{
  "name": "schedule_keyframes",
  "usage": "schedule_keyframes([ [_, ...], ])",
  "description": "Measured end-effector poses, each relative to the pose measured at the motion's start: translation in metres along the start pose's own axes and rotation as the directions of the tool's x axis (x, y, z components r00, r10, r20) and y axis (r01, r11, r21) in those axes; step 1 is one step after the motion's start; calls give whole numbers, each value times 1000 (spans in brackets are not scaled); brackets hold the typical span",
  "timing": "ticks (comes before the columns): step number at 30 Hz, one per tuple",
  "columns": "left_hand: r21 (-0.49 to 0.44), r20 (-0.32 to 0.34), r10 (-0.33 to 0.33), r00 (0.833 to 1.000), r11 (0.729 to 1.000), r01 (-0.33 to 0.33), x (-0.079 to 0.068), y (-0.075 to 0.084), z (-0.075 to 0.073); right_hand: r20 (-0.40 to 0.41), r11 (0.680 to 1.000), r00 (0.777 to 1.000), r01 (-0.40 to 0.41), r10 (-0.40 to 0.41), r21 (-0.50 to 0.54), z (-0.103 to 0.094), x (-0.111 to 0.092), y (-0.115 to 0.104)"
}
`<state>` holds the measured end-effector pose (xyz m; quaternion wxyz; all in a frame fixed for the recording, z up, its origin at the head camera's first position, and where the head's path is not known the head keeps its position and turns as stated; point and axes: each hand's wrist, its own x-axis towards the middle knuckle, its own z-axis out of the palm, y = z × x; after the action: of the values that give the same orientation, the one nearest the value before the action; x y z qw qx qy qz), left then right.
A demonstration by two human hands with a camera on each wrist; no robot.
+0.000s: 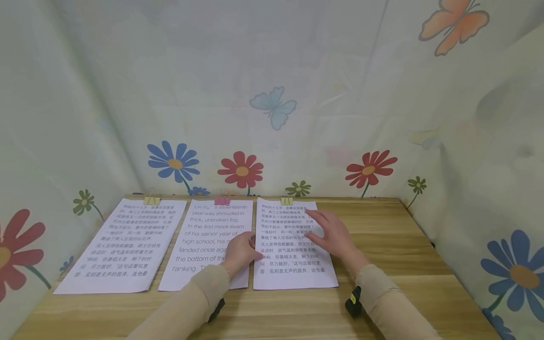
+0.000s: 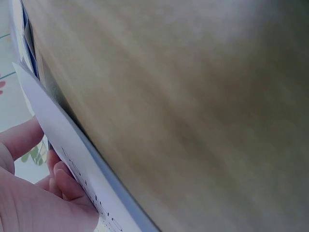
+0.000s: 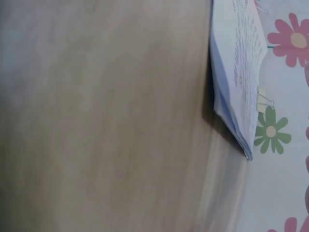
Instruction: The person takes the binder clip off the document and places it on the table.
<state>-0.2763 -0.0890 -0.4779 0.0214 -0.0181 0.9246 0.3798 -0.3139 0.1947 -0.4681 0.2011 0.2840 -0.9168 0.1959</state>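
Note:
Three stacks of printed paper lie side by side, each with a binder clip at its far edge. My left hand is between the middle stack and the right stack, its thumb at the right stack's left edge. In the left wrist view, the fingers of that hand are bent beside a sheet. Over the right edge of the right stack, my right hand has its fingers spread. The right wrist view leaves the right hand out but shows a paper stack's layered edges.
The left stack has a yellow clip. A pink clip tops the middle stack and a yellow clip the right one. The wooden table meets a flower-printed cloth at the back and sides.

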Motion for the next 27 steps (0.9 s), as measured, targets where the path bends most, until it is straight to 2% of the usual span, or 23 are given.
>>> schedule_keyframes([
  [6,-14,1,-13,1000,1000,13,-1,1,0,15,999,999,-37,37,18,0,2,-1],
  [13,-45,-15,11,1000,999,-12,-1,-1,0,-4,999,999,-52,52,9,2,5,0],
  [22,-75,-24,-30,999,997,28,-1,-2,-1,0,994,995,-101,101,32,2,13,3],
  [27,-76,-38,-47,998,996,44,0,-2,-3,-26,996,996,-88,89,30,4,17,7],
])
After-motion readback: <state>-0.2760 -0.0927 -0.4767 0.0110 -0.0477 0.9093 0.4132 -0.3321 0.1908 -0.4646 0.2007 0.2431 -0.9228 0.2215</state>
